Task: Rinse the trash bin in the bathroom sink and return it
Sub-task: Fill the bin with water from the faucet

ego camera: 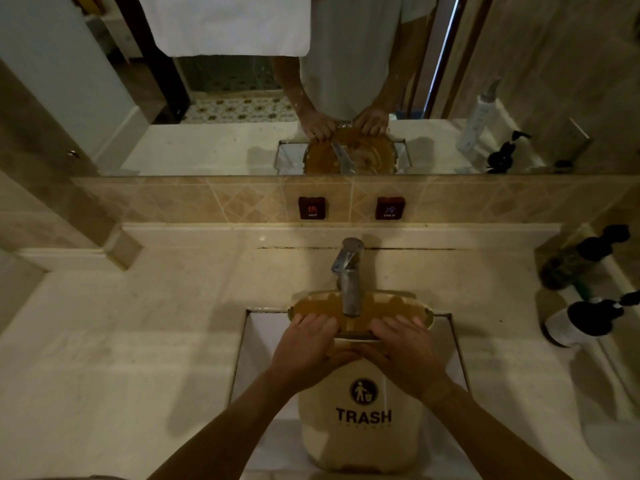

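The trash bin [362, 420] stands in the sink [258, 344], its mouth under the faucet [349, 277]. The left hand [306, 348] and right hand [403, 355] grip its near rim. This looks like the rinsing step; next it likely needs tipping out.

Trash bin [360, 424] standing in the sink [252, 344], mouth lying under the faucet [349, 271]; left hand [308, 344] and right hand [401, 348] resting on its near rim; bottles [581, 292] sitting right.

"TRASH" on trash bin [362, 415], "HOT" plate [312, 207], "COLD" plate [390, 208] on wall tiles
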A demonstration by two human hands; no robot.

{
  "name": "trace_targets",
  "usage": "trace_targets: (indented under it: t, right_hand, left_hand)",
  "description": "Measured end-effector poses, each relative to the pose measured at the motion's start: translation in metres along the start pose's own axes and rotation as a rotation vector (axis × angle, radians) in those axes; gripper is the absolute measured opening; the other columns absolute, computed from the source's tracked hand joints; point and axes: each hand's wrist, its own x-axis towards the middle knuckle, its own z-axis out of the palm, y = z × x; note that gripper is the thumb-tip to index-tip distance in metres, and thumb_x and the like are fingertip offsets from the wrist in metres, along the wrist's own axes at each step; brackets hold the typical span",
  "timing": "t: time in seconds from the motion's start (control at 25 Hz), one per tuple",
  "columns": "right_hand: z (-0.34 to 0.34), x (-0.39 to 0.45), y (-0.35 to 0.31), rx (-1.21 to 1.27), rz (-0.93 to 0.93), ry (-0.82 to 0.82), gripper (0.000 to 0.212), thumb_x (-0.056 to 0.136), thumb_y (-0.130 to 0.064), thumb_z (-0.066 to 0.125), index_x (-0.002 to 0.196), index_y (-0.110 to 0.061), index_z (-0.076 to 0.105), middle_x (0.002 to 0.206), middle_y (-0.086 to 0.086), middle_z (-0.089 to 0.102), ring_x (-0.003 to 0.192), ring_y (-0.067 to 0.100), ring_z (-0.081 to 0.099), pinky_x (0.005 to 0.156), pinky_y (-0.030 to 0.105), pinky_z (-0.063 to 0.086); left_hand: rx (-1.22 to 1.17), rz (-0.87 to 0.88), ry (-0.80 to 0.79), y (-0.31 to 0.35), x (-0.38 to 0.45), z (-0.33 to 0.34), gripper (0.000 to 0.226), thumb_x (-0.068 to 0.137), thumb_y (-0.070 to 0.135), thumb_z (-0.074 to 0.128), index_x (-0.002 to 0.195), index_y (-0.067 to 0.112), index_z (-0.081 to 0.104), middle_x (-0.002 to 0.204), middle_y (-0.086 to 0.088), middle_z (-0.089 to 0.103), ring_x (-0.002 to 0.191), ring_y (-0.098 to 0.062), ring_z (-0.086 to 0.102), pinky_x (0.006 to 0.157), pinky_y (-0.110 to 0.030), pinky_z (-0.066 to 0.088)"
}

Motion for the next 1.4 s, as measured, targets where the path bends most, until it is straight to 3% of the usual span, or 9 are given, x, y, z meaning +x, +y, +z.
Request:
trace_targets:
  t: [0.28, 0.52, 0.72, 0.96, 1.4]
  right_hand:
    - [0.0026, -0.001, 0.0006, 0.013, 0.022, -0.009, 0.047, 0.088, -0.065, 0.04, 0.071, -0.023, 0.054, 0.066, -0.007, 0.056, 0.062, 0.019, 0.052, 0.059, 0.035, 0.04]
    - [0.0053, -0.0013, 0.0014, 0.018, 0.036, -0.016, 0.047, 0.088, -0.065, 0.04, 0.071, -0.023, 0.054, 0.066, -0.008, 0.054, 0.062, 0.018, 0.05, 0.06, 0.034, 0.037]
    - [0.0036, -0.0015, 0.0012, 0.009, 0.033, -0.023, 0.046, 0.088, -0.064, 0.04, 0.071, -0.024, 0.053, 0.066, -0.008, 0.054, 0.063, 0.018, 0.051, 0.059, 0.034, 0.039]
    - [0.0046, -0.0021, 0.0014, 0.025, 0.035, -0.023, 0.045, 0.088, -0.064, 0.041, 0.072, -0.024, 0.054, 0.066, -0.007, 0.054, 0.062, 0.019, 0.052, 0.059, 0.035, 0.039]
    - [0.0072, -0.003, 0.0035, 0.013, 0.035, -0.014, 0.046, 0.088, -0.066, 0.041, 0.072, -0.024, 0.052, 0.066, -0.008, 0.053, 0.062, 0.018, 0.05, 0.059, 0.034, 0.038]
  left_hand:
    - [0.02, 0.004, -0.01, -0.0015, -0.0011, 0.0022, 0.055, 0.088, 0.075, 0.04, 0.082, 0.023, 0.056, 0.077, 0.009, 0.056, 0.069, -0.011, 0.048, 0.065, -0.028, 0.038]
    - [0.021, 0.019, 0.024, -0.0014, 0.0001, 0.0022, 0.05, 0.086, 0.072, 0.046, 0.08, 0.023, 0.052, 0.074, 0.01, 0.052, 0.068, -0.007, 0.036, 0.065, -0.026, 0.033]
    - [0.046, 0.0, 0.025, 0.0007, 0.0017, 0.0, 0.05, 0.085, 0.073, 0.043, 0.078, 0.025, 0.053, 0.077, 0.017, 0.037, 0.067, -0.005, 0.033, 0.066, -0.024, 0.031]
    - [0.027, 0.008, 0.032, -0.0012, -0.0001, 0.0037, 0.05, 0.086, 0.073, 0.044, 0.079, 0.024, 0.052, 0.073, 0.012, 0.05, 0.068, -0.005, 0.034, 0.066, -0.025, 0.032]
    - [0.015, -0.023, -0.004, -0.0004, 0.0004, 0.0038, 0.055, 0.089, 0.077, 0.031, 0.081, 0.027, 0.051, 0.078, 0.017, 0.04, 0.069, -0.005, 0.035, 0.067, -0.024, 0.03]
